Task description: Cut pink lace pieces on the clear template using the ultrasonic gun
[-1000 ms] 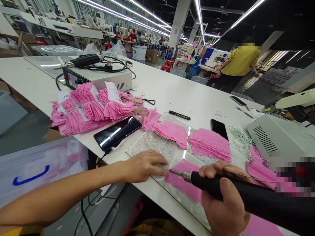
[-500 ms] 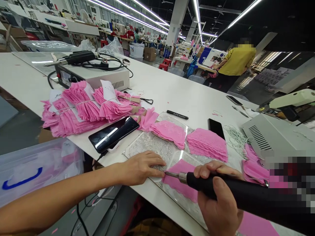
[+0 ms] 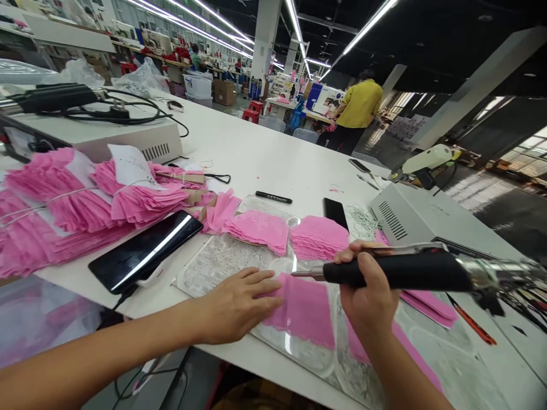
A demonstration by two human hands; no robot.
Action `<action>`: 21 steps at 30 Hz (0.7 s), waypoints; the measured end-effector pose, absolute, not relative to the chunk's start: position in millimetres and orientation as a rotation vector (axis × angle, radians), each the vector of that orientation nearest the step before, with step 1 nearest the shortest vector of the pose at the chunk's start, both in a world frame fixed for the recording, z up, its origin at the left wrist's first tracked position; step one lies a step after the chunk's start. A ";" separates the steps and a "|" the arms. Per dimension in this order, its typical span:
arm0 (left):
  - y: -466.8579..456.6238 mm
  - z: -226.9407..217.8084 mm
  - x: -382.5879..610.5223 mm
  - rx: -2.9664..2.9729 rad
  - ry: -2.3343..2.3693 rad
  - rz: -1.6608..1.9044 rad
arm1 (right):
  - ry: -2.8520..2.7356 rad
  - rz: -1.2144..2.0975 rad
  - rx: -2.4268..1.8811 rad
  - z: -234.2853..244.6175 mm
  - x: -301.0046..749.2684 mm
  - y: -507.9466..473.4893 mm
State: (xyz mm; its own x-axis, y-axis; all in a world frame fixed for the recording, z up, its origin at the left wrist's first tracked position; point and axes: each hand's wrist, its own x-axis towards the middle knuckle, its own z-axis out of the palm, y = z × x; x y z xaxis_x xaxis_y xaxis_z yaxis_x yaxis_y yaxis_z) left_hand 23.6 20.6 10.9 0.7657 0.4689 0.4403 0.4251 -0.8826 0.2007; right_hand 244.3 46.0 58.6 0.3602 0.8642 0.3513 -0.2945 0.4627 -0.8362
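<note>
My left hand (image 3: 243, 304) lies flat with fingers stretched over the left edge of a pink fabric piece (image 3: 307, 313). This piece rests on a clear plastic template board (image 3: 200, 273) with a mottled grey surface. My right hand (image 3: 371, 285) is wrapped round a thick black-handled tool (image 3: 421, 272) with a slim metal tip. The tip points left, over the fabric's upper edge near my left fingertips; whether it touches cannot be made out. Just beyond are two stacks of pink fabric pieces, a left stack (image 3: 258, 229) and a right stack (image 3: 320, 236). More pink fabric lies under my right forearm.
Tied pink bundles (image 3: 85, 193) and a large phone (image 3: 147, 250) lie at left, beside a grey box (image 3: 115, 139) carrying another black-handled tool. A marker (image 3: 273, 197), a smaller phone (image 3: 335, 213) and a second grey box (image 3: 431, 216) stand further back and right. Someone in yellow is beyond the table.
My view has turned right. The tool's tip has risen from the fabric's left corner area to its upper edge, and the fabric lies turned, with my left hand resting over its edge.
</note>
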 end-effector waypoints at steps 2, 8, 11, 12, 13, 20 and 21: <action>25.5 8.3 25.9 2.884 0.724 0.733 | -0.909 0.869 -0.744 57.1 244.5 50.8; 29.0 5.0 24.9 2.905 0.728 0.732 | -0.938 0.904 -0.730 57.7 251.0 56.8; 28.5 5.1 24.8 2.917 0.723 0.723 | -0.937 0.897 -0.728 57.2 251.4 57.2; 28.6 5.3 25.0 2.921 0.721 0.724 | -0.941 0.900 -0.726 56.8 251.1 57.2; 28.8 5.5 25.2 2.924 0.719 0.723 | -0.944 0.907 -0.723 56.3 250.7 57.0; 27.5 6.3 27.0 2.902 0.732 0.729 | -0.953 0.966 -0.705 52.5 247.7 52.3; 26.9 6.4 27.4 2.897 0.736 0.727 | -0.959 0.968 -0.705 52.3 247.0 51.7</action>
State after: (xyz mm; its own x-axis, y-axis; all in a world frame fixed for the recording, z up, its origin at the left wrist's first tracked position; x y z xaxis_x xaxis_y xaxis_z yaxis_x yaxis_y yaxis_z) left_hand 27.4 26.9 6.4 0.7739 0.4657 0.4292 0.4346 -0.8835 0.1749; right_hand 247.0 51.7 52.3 0.2400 0.9071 0.3457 -0.3535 0.4133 -0.8392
